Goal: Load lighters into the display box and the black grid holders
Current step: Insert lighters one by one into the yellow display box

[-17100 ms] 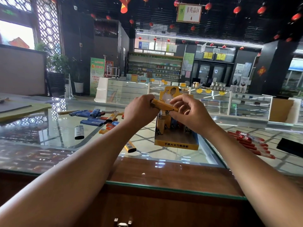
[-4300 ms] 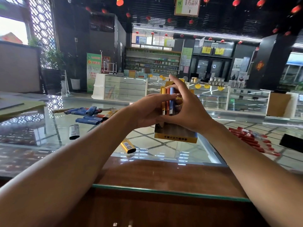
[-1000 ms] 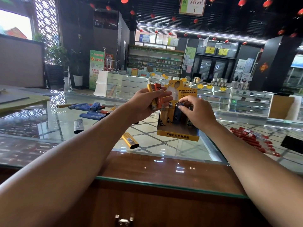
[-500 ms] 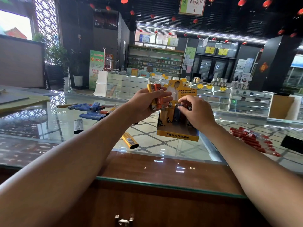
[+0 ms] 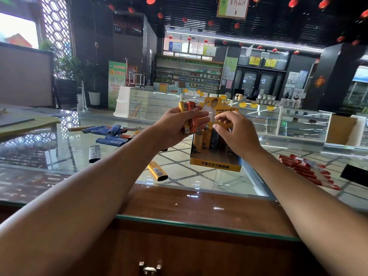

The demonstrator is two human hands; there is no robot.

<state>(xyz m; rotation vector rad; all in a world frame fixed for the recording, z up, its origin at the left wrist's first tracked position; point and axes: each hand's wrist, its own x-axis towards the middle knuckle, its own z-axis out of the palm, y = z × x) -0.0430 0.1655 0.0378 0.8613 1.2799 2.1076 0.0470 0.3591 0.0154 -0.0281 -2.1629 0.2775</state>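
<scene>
The left hand [image 5: 177, 126] gripped a small bundle of yellow and orange lighters [image 5: 188, 116], raised beside the box's header card. The right hand [image 5: 237, 134] curled loosely over the upright lighters [image 5: 207, 139] in the yellow display box [image 5: 215, 164]; whether it pinched 1 could not be told. The box stood on the glass counter [image 5: 59, 156] near its front edge, with open glass on either side. 1 yellow lighter [image 5: 157, 172] lay just left of it, blue lighters [image 5: 109, 133] farther left and red lighters [image 5: 304, 168] to the right.

One head-worn wide camera looked forward and down across the bench [image 5: 199, 204]. It stood close over its near edge.
</scene>
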